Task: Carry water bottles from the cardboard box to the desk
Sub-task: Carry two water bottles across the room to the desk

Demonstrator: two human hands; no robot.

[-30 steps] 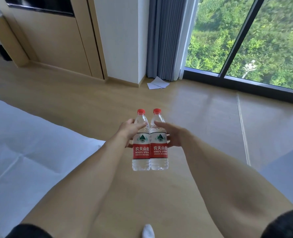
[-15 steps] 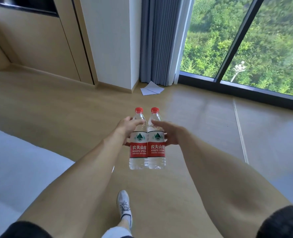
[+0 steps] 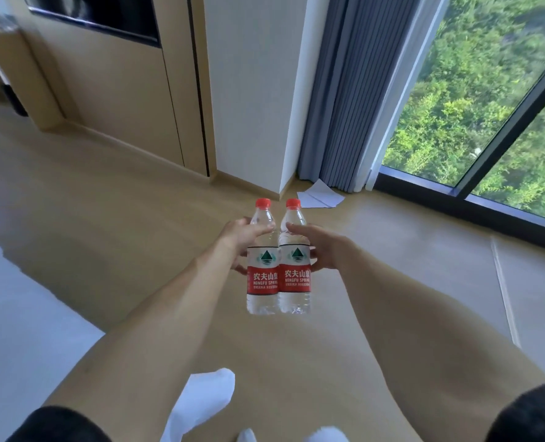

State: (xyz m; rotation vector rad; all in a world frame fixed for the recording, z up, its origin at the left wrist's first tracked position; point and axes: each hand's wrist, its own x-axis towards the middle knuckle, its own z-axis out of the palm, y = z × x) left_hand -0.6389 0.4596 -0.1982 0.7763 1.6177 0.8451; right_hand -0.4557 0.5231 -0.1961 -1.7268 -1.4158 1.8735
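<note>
Head view: left hand (image 3: 244,239) grasps left water bottle (image 3: 262,260), right hand (image 3: 320,250) grasps right water bottle (image 3: 294,258), upright, touching, mid-air above floor. Risk: bottles knocking together mid-stride, one slipping.

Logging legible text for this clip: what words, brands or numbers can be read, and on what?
"农夫山泉": red label of left bottle, held by left hand.
"NONGFU SPRING", end cut off: same label.
Same two lines, both cut off at the label's edge: right bottle, held by right hand.
Small print below both: too blurred.
Nothing else legible.
</note>
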